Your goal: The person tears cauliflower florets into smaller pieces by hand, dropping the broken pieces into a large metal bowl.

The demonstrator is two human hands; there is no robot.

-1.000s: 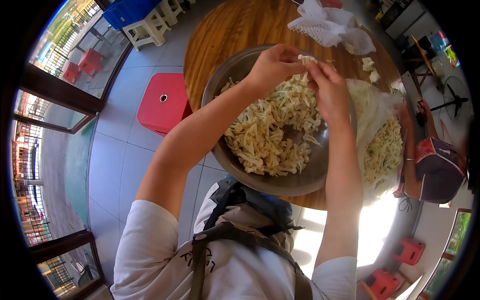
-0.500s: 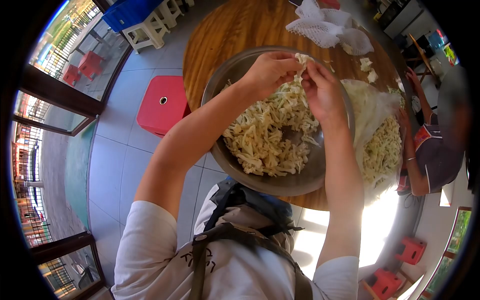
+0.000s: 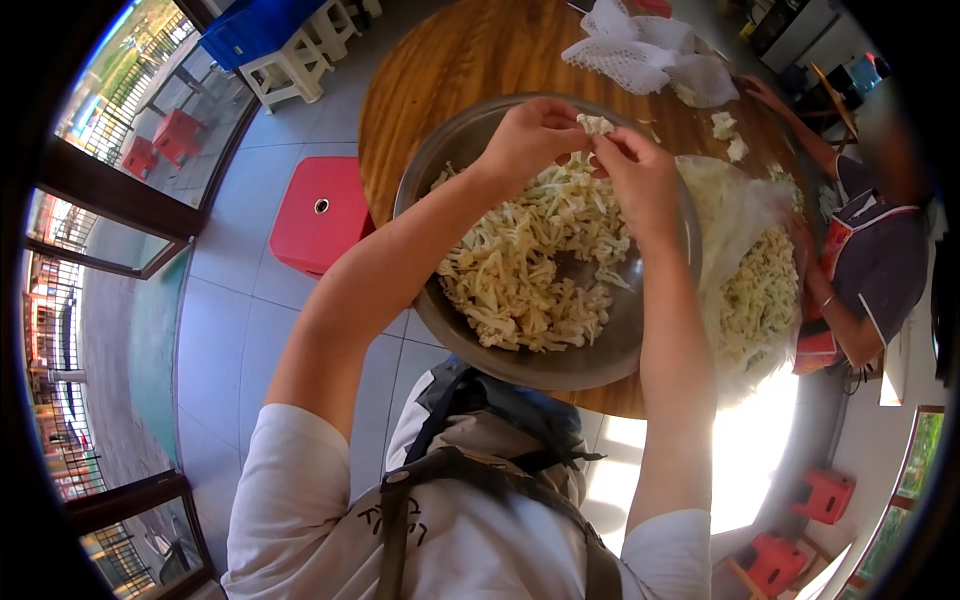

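Observation:
A small cauliflower floret (image 3: pixel 595 124) is pinched between the fingertips of my left hand (image 3: pixel 530 142) and my right hand (image 3: pixel 638 178), above the far part of a wide metal basin (image 3: pixel 672 290). Both hands are closed, with the floret's pale head showing between them. Below them, torn cauliflower pieces (image 3: pixel 530 275) fill much of the basin, heaped mostly to the left and far side. The basin stands on the near part of a round wooden table (image 3: pixel 430 70).
Right of the basin lies a clear plastic bag (image 3: pixel 715 200) of cauliflower pieces. White foam netting (image 3: pixel 640 50) and loose florets (image 3: pixel 728 135) are farther back. Another person's hand (image 3: pixel 768 95) reaches over the table from the right. A red stool (image 3: pixel 310 215) stands to the left.
My hands have shifted slightly left and turned the floret, which now sits more sideways. The other person's far arm has extended toward the netting and loose florets.

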